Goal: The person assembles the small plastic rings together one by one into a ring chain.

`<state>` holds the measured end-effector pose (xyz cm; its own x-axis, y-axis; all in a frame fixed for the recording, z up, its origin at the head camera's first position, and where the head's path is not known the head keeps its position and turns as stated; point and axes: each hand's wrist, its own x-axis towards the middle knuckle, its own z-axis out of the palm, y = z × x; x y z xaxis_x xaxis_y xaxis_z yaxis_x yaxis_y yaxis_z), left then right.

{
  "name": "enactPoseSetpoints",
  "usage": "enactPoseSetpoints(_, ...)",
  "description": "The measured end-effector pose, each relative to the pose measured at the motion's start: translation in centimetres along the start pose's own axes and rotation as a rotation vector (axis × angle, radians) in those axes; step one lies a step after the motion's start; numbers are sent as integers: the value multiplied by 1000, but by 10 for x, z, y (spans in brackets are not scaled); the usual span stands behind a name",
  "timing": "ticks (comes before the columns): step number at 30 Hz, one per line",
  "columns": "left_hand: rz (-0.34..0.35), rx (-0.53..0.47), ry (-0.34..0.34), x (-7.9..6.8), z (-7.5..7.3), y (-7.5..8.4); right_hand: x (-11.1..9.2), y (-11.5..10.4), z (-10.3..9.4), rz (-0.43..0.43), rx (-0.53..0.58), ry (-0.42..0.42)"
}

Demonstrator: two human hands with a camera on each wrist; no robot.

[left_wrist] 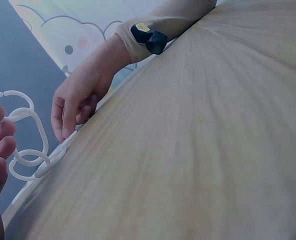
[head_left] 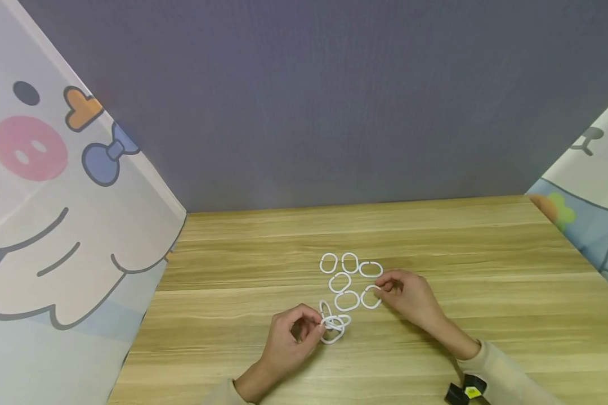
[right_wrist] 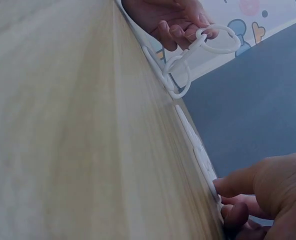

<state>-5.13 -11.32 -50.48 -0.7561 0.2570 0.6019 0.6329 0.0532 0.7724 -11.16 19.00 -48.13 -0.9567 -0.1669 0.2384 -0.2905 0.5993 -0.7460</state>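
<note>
My left hand (head_left: 290, 336) pinches a short chain of white oval plastic rings (head_left: 332, 341) between thumb and forefinger. The linked rings hang and fan out from the fingertips, low over the table, as the right wrist view also shows. To the right, my right hand (head_left: 410, 295) has thumb and forefinger at the right edge of a single white ring (head_left: 363, 304), which lies by the table surface. Several loose rings of the same kind, each with a small gap, lie flat between and beyond the hands, among them a ring (head_left: 347, 310) and another ring (head_left: 371, 276).
The wood-grain table (head_left: 223, 270) runs back to a grey panel (head_left: 334, 112). Cartoon-printed panels stand at the left (head_left: 132, 225) and right. A black device with a yellow label (head_left: 472, 392) sits at the right sleeve.
</note>
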Motion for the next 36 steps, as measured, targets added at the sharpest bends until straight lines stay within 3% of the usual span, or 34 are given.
enactPoseSetpoints(16,2,7,5,0,0,0,-2,-1,-5,-33,-19,-57)
enactPoseSetpoints(27,2,-1,1,1,0,2,-1,-4,-6,10,-62,-75)
enactPoseSetpoints(36,15,-2,0,2,0,1,1,-5,-7,-1,-4,-90)
